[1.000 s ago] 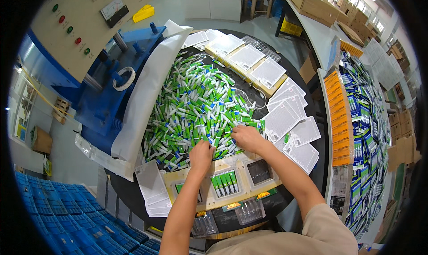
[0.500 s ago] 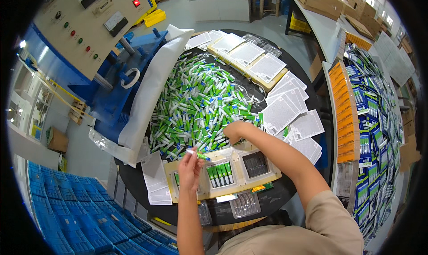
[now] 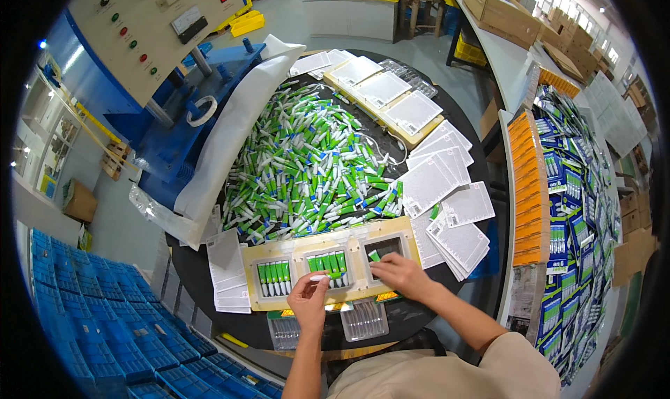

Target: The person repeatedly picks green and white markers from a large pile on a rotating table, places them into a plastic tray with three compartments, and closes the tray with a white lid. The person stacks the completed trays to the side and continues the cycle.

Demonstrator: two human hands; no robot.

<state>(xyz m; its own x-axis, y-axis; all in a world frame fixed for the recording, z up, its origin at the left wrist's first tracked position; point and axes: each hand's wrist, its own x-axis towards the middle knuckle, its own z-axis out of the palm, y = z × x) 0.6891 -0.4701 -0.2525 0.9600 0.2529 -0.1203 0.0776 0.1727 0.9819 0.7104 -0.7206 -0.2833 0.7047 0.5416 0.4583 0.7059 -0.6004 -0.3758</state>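
My left hand (image 3: 308,303) pinches a small green glue tube with a white cap (image 3: 322,277) above the front of the cream three-pocket frame (image 3: 356,240). My right hand (image 3: 403,276) is at the frame's right pocket, its fingers closed on another green glue tube (image 3: 375,256) at that pocket's left side; part of the tube is hidden by the fingers. Rows of tubes, caps toward me, lie in the left pocket (image 3: 275,276) and the middle pocket (image 3: 328,263). Beyond the frame spreads a large loose pile of green, white and blue tubes (image 3: 307,168).
White printed cards (image 3: 436,175) fan out on the right of the round black table; more (image 3: 227,273) lie left. A second frame (image 3: 384,95) carries cards at the back. Clear plastic blisters (image 3: 364,319) sit by the near edge. A blue press machine (image 3: 188,113) stands left.
My right hand has come back from the pile to the right pocket, now with a tube. My left hand has moved slightly right and lower, still holding its tube. The view has shifted a little.
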